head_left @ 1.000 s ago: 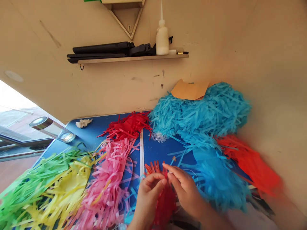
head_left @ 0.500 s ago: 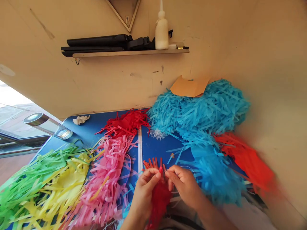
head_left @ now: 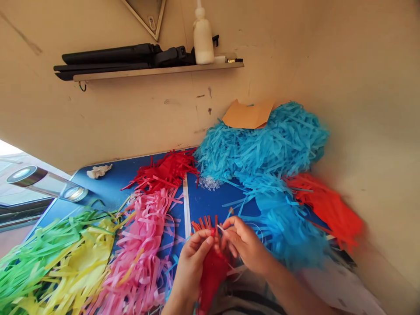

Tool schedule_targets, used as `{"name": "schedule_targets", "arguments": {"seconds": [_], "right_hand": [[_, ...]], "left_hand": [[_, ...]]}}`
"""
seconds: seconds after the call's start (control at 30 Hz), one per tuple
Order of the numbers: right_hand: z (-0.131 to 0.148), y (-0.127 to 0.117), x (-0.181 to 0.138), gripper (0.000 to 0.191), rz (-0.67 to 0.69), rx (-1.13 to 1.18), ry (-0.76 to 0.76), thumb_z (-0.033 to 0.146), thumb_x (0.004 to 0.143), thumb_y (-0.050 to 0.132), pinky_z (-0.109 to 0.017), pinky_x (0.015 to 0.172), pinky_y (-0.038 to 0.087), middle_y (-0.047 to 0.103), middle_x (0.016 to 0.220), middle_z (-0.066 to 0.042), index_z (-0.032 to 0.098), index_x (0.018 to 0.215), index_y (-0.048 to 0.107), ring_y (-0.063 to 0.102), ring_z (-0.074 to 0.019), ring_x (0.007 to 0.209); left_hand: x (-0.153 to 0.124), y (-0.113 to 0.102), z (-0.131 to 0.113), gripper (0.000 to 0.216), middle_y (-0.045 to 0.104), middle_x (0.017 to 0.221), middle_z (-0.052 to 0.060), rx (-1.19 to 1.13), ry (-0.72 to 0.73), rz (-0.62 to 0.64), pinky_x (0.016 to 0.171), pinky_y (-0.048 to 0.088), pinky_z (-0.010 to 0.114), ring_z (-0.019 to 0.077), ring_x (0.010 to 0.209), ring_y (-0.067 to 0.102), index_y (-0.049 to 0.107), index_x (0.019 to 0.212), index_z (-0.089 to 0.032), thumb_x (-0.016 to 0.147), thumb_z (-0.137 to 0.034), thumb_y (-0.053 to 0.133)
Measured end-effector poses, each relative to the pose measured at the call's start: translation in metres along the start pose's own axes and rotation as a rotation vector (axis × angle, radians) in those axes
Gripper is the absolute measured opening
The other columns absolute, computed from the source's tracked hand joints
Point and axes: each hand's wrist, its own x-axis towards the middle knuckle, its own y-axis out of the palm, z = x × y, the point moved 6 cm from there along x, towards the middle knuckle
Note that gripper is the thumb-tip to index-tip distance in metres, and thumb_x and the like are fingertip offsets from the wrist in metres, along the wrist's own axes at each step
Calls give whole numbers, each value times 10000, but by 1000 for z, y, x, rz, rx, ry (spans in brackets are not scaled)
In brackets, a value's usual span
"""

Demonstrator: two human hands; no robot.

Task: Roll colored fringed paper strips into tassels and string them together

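Note:
A red paper tassel (head_left: pixel 210 262) hangs between my two hands over the near edge of the blue table (head_left: pixel 210 201), its cut fringe sticking up above my fingers. My left hand (head_left: pixel 193 258) pinches the tassel near its top. My right hand (head_left: pixel 244 245) is closed beside it, fingertips pinched on a thin pale strand at the tassel's neck. The two hands almost touch.
Piles of fringed paper cover the table: green (head_left: pixel 39 253), yellow (head_left: pixel 75 267), pink (head_left: pixel 144 245), red (head_left: pixel 160 170), a big blue heap (head_left: pixel 265 148) and orange-red (head_left: pixel 324 205). A shelf (head_left: pixel 157 70) carries a white glue bottle (head_left: pixel 202 37) and black tools. A clear tube (head_left: pixel 42 183) lies at left.
The view has swung right and down, so everything has slid left in the frame. My hands have closed in on the red tassel's neck, and the right fingers now pinch a thin strand.

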Motion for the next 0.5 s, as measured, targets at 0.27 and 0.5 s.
{"name": "schedule_targets", "arguments": {"seconds": [0.27, 0.5], "right_hand": [[17, -2, -8, 217, -177, -217, -39, 352, 924, 513, -200, 498, 416, 666, 636, 7, 193, 792, 577, 564, -101, 493], [20, 7, -6, 207, -88, -229, -33, 316, 921, 517, -207, 546, 427, 658, 624, 14, 196, 765, 579, 601, -115, 555]], "left_hand": [[-3, 4, -3, 289, 705, 652, 13, -55, -29, -6, 641, 522, 240, 130, 605, 654, 633, 768, -167, 620, -267, 861], [-3, 4, -3, 297, 699, 633, 12, -37, -31, 4, 607, 509, 233, 136, 584, 656, 637, 775, -166, 626, -299, 858]]}}
